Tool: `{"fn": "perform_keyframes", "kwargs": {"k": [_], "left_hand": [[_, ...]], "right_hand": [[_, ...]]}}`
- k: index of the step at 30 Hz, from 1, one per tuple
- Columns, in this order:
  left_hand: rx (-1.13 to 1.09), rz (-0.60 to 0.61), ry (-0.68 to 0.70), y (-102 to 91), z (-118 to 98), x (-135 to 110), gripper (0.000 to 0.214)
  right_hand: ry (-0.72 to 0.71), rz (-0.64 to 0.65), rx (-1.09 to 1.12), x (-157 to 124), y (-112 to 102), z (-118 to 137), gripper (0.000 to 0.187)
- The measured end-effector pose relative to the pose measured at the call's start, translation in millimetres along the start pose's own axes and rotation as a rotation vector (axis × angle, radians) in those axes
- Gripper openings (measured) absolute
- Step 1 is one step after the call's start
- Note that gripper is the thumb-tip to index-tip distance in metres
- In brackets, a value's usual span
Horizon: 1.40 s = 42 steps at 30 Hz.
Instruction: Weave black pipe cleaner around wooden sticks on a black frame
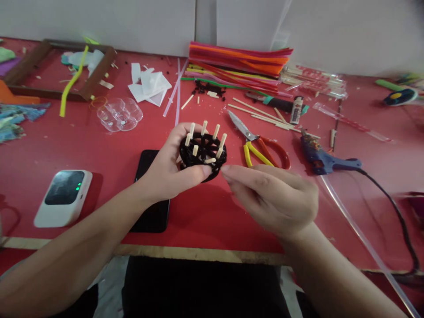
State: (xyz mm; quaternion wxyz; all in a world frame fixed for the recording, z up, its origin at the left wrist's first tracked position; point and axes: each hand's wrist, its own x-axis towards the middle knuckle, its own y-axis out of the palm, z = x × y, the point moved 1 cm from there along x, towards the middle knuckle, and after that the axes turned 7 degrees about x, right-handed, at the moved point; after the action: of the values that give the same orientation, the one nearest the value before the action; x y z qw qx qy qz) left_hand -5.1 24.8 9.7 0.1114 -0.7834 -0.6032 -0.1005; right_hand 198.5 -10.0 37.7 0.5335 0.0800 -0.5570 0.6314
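Observation:
My left hand (168, 165) is closed round a small black woven disc (202, 152) with several short pale wooden pegs standing up around its rim. It holds the disc above the red table (212, 216). My right hand (268, 194) reaches in from the right, its fingers pressed together in a pinch at the disc's near right edge. What the fingertips pinch, if anything, is too small to make out.
Behind the disc lie red and yellow handled scissors (261, 148), a blue glue gun (319, 157) with a black cord, loose wooden sticks (258, 112), a stack of coloured pipe cleaners (238, 62) and a clear plastic palette (119, 115). A black phone (150, 207) and a white device (62, 196) lie left.

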Motion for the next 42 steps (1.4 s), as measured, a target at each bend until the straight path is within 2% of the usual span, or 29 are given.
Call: {"fn": "perform_keyframes", "kwargs": {"k": [5,10,14,17,20,23,30,35,38,42], "left_hand": [[0.005,0.051,-0.151,0.0,-4,1,0.042],[0.006,0.097,-0.262,0.4,-5,-1,0.051],[0.054,0.118,-0.287,0.6,0,-3,0.051],[0.031,0.121,-0.254,0.1,5,-4,0.052],[-0.036,0.144,-0.183,0.0,10,-4,0.059],[-0.086,0.177,-0.145,0.1,13,-4,0.05],[-0.115,0.195,-0.236,-1.0,10,-1,0.048],[-0.096,0.185,-0.226,3.6,5,-2,0.048],[-0.043,0.147,-0.155,5.6,2,-1,0.047],[0.081,0.054,0.06,6.1,0,1,0.052]], "right_hand": [[-0.017,-0.004,-0.052,-1,2,-9,0.025],[-0.017,-0.071,-0.168,4,7,-12,0.019],[0.036,-0.031,-0.086,5,9,-8,0.023],[0.047,-0.024,0.0,4,9,-5,0.026],[0.016,-0.011,-0.006,4,7,-3,0.022],[-0.006,0.008,-0.044,4,4,-3,0.02],[0.004,0.015,-0.029,4,4,-4,0.017],[-0.02,0.012,0.023,1,8,-5,0.026],[-0.004,-0.011,0.063,1,11,-5,0.018],[0.089,-0.032,0.098,4,12,0,0.012]]}}
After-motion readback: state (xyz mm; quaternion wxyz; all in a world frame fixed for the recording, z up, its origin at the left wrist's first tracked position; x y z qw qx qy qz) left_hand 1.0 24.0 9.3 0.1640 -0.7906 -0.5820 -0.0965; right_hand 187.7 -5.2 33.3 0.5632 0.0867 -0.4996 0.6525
